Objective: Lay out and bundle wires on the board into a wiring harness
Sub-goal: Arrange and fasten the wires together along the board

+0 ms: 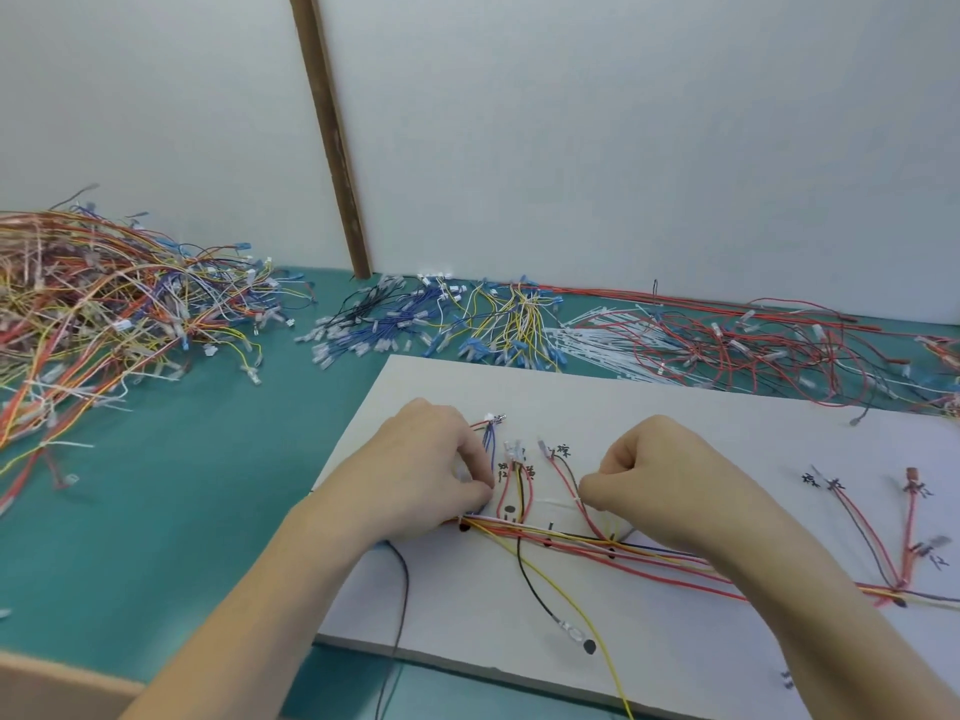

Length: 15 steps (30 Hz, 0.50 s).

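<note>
A white board [649,402] lies on the green table, with handwritten labels and black pegs. A bundle of red, yellow and black wires [561,540] runs along it from left to right, with branches rising to connectors. My left hand [431,470] sits at the bundle's left end, fingers curled and pinching blue and white wires near a small white connector [491,419]. My right hand [654,475] is curled too, pinching a thin white cable tie [558,500] that stretches between the two hands. A black and a yellow wire [540,589] hang down toward the board's front edge.
A big tangled heap of mixed wires [98,314] fills the table's left. Along the wall lie sorted piles: blue and black wires [374,324], yellow ones [519,324], white cable ties [608,340], red wires [753,350]. A brown post [332,137] leans on the wall.
</note>
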Tool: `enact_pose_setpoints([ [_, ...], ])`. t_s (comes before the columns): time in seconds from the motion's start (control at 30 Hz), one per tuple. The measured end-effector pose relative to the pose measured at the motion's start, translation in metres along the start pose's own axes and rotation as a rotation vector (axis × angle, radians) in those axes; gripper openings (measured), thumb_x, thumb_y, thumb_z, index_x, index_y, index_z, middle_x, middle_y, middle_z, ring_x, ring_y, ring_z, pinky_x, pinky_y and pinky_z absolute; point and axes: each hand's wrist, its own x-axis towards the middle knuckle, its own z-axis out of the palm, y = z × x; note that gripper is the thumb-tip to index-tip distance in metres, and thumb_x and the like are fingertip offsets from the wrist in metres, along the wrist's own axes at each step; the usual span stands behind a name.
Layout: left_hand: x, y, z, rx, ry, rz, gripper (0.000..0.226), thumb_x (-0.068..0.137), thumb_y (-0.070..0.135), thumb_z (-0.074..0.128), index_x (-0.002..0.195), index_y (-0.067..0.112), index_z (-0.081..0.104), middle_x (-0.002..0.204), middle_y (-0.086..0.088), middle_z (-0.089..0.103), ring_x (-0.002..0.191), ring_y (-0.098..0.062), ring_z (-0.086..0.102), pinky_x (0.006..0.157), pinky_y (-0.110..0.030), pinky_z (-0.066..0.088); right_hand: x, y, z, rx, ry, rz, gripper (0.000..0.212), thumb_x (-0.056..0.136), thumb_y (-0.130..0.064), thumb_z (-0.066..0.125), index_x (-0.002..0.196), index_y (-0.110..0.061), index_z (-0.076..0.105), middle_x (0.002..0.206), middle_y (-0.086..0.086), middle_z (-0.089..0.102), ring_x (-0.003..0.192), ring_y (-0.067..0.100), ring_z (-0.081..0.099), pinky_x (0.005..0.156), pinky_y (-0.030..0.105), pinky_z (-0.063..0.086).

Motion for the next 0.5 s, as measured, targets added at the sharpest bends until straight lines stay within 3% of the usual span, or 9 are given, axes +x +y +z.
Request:
enact_pose_setpoints([
  [0.17, 0.001, 0.0, 0.003, 0.009, -0.001, -0.008, 0.009, 0.081, 0.029, 0.074, 0.084, 0.035, 0.08, 0.093, 0.013, 0.071, 0.1, -0.003, 0.055, 0.089, -0.032, 0.052, 0.003, -0.002, 0.001, -0.067, 0.003, 0.002, 0.038, 0.067, -0.032, 0.065, 0.048, -0.014, 0.037, 0.044, -0.002, 0.034, 0.048, 0.019, 0.03, 0.05, 0.026, 0.027],
  [0.27, 0.002, 0.002, 0.005, 0.024, -0.008, 0.0, 0.015, 0.082, 0.028, 0.072, 0.091, 0.037, 0.08, 0.094, 0.013, 0.069, 0.099, -0.005, 0.052, 0.086, -0.026, 0.048, 0.005, -0.004, 0.005, -0.083, -0.022, 0.016, 0.032, 0.065, -0.034, 0.066, 0.048, -0.016, 0.046, 0.046, -0.001, 0.042, 0.048, 0.018, 0.036, 0.05, 0.025, 0.032],
  [0.5, 0.003, 0.005, 0.009, 0.039, 0.017, -0.034, 0.018, 0.077, 0.029, 0.073, 0.091, 0.037, 0.08, 0.077, 0.012, 0.067, 0.077, -0.004, 0.059, 0.056, -0.01, 0.036, 0.011, -0.015, 0.022, -0.074, -0.026, -0.029, 0.028, 0.064, -0.032, 0.066, 0.05, -0.017, 0.046, 0.049, -0.001, 0.038, 0.051, 0.02, 0.034, 0.051, 0.027, 0.031],
])
